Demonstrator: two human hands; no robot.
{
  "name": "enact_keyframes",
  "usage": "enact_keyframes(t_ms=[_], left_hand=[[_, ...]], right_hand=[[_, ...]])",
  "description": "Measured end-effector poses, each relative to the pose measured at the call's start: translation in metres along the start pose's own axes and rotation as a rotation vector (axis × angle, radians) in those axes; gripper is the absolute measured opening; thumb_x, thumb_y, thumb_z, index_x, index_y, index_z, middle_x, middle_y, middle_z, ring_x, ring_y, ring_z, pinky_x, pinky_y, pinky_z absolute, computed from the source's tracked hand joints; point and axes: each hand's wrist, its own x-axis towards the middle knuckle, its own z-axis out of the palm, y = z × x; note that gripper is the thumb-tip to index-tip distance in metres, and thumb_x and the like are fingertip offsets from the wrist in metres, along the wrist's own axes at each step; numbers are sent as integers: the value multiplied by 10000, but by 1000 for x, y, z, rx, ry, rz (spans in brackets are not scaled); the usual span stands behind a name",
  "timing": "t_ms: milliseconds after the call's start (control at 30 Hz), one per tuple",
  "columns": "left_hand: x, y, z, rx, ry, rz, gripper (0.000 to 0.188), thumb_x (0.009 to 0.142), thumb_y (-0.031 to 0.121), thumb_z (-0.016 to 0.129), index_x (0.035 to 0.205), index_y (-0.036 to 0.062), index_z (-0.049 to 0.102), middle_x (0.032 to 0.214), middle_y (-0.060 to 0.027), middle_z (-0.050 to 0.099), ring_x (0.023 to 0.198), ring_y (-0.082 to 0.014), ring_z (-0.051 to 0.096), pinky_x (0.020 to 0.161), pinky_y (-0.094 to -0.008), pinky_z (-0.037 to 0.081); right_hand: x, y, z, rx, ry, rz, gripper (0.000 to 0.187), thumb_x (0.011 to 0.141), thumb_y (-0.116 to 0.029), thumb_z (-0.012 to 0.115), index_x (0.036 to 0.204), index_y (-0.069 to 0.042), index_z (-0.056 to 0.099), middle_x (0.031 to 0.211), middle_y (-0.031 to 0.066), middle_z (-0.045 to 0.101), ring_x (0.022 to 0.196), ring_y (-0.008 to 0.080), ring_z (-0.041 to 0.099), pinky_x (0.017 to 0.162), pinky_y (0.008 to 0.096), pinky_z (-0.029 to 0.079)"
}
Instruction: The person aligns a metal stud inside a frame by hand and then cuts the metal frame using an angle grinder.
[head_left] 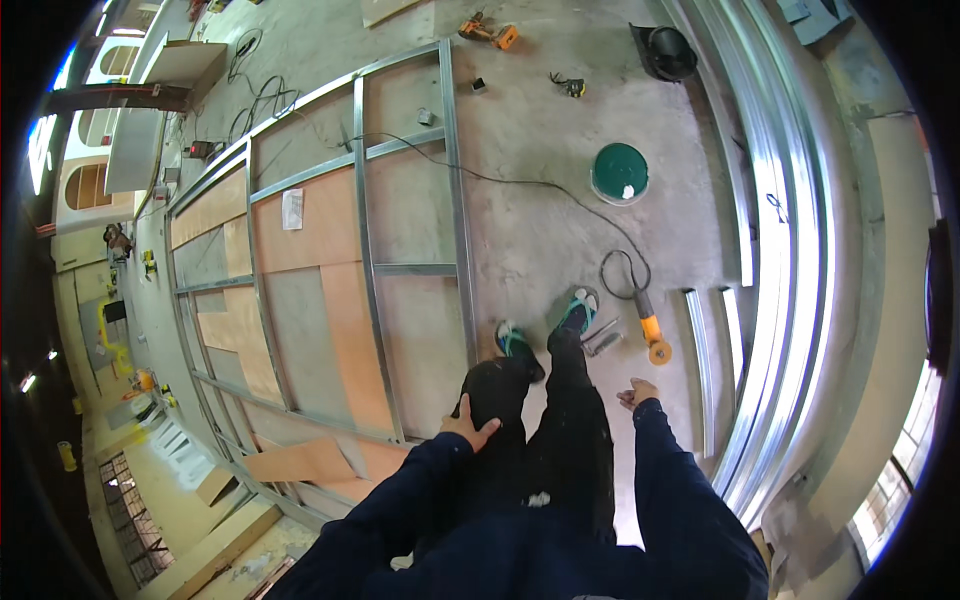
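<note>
My left hand (470,428) rests on my left thigh near the knee, thumb and fingers apart, holding nothing. My right hand (638,393) hangs over the floor beside my right leg, its fingers loosely bent and partly apart, with nothing visible in them. Just beyond it lies an angle grinder (650,325) with a yellow-orange body and a dark cord (560,187) that loops and runs left over the metal frame (372,290). Between the grinder and my right foot are small metal pieces (603,343) that I cannot make out exactly.
Brown boards (345,330) lie within the frame on my left. Long metal channels (800,250) are stacked along the right, with short channel pieces (701,370) nearer me. Ahead are a green-topped bucket (620,172), an orange cordless drill (490,32) and a black helmet-like object (668,52).
</note>
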Motion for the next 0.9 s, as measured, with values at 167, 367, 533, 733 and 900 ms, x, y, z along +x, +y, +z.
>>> enact_keyframes(t_ms=[167, 367, 533, 733, 900], left_hand=[[47, 28, 24, 360, 41, 126, 1023, 738, 701, 525, 1460, 135, 74, 1394, -345, 226, 1259, -479, 324, 996, -501, 343], [82, 68, -35, 239, 102, 137, 1093, 746, 602, 601, 1405, -59, 32, 1330, -382, 279, 1201, -500, 374, 1004, -489, 335], [124, 60, -59, 169, 247, 311, 1094, 723, 561, 636, 1382, -91, 55, 1278, -394, 316, 1168, -500, 393, 995, -475, 347], [145, 67, -80, 92, 266, 333, 1093, 692, 510, 687, 1356, -112, 81, 1260, -362, 312, 1158, -470, 383, 1002, -464, 330], [160, 72, -90, 90, 293, 426, 1075, 678, 455, 713, 1350, -112, 94, 1241, -347, 320, 1141, -458, 383, 1000, -474, 317]], right_hand=[[102, -38, -3, 276, 65, 7, 275, 881, -135, 486, 1155, -109, 489, 790, 113, 531, 787, 324, 646, 729, 471, 523], [246, -49, -28, 955, 87, 32, 495, 878, -445, 479, 1271, -172, 352, 1285, 126, 420, 1232, 329, 369, 999, 514, 343], [306, -78, -9, 831, 589, -320, 593, 810, -446, 608, 1260, -161, 346, 1242, 139, 430, 1101, 324, 458, 876, 502, 451], [353, -125, 24, 1107, 654, -198, 484, 801, -375, 595, 1148, -88, 419, 1084, 139, 531, 933, 291, 549, 773, 438, 502], [405, -136, 12, 1010, 557, -227, 437, 800, -355, 585, 1103, -74, 442, 1036, 129, 554, 886, 281, 563, 757, 418, 504]])
